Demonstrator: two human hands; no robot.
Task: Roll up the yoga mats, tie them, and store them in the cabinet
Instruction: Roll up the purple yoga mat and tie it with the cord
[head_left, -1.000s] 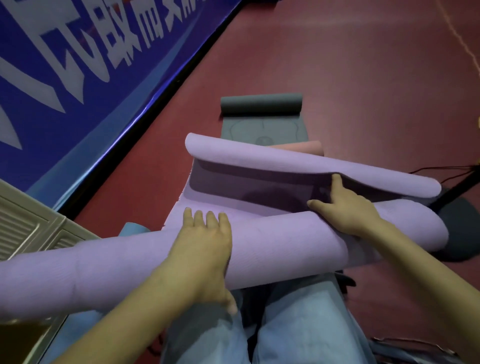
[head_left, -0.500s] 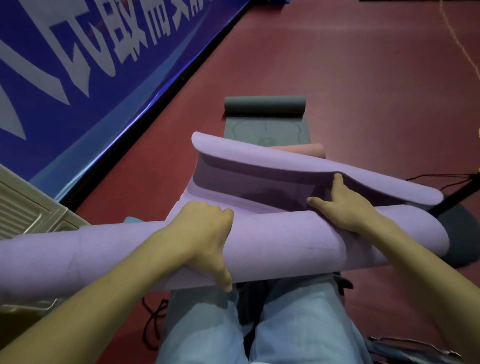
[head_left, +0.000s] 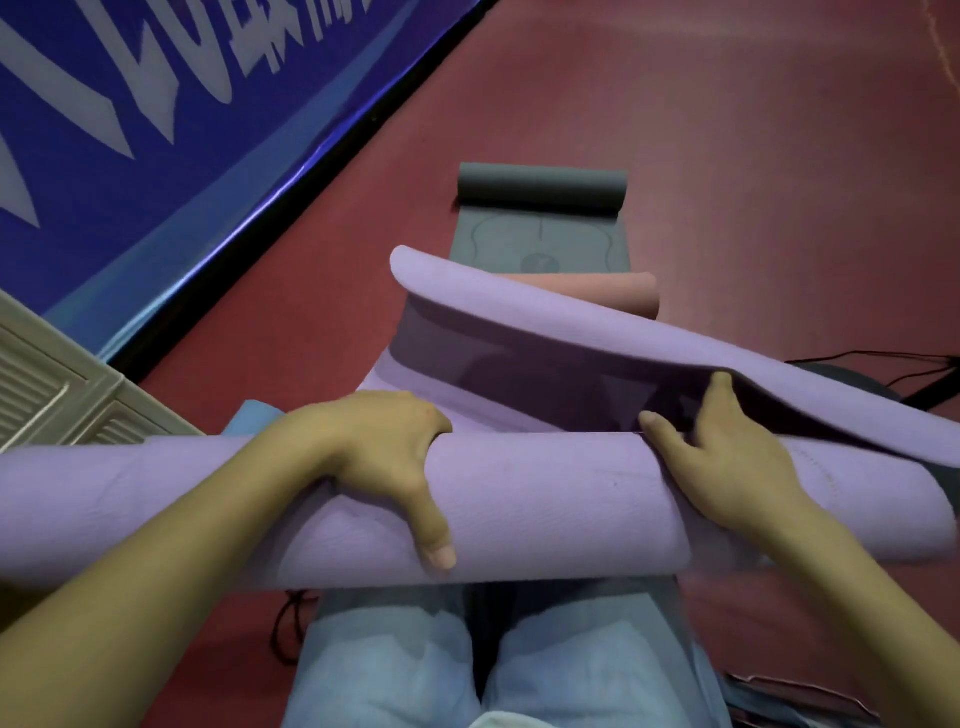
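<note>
Broadly, most of the view is taken up by the red floor (head_left: 727, 130), with a blue banner (head_left: 156, 130) along the left edge and the louvred cabinet (head_left: 57, 395) low at the left, just beside the work. Across the lap, held above blue-jeaned knees, the purple yoga mat (head_left: 545, 499) is seen as a thick, mostly wound roll, and its remaining tail arches up and away in a soft curl toward the other mats. It is judged to be light, spongy and pliant (the free tail sags and bows under its own weight), with a textured face that should not slip much; the roll is likely to spring loose if pressure is let off before it is tied. Beyond it a grey mat (head_left: 540, 208), rolled at its far end only, is laid flat on the floor, and a pink mat (head_left: 613, 291) is partly hidden behind the purple tail. The roll is gripped from above by the left hand (head_left: 384, 467), fingers curled over the far side and thumb hooked down the near face. The right hand (head_left: 727, 467) is laid on the roll with fingers fairly straight, reaching into the seam under the lifted tail. A hold spread wide apart, on top of the roll, is judged best for keeping the ends even.
</note>
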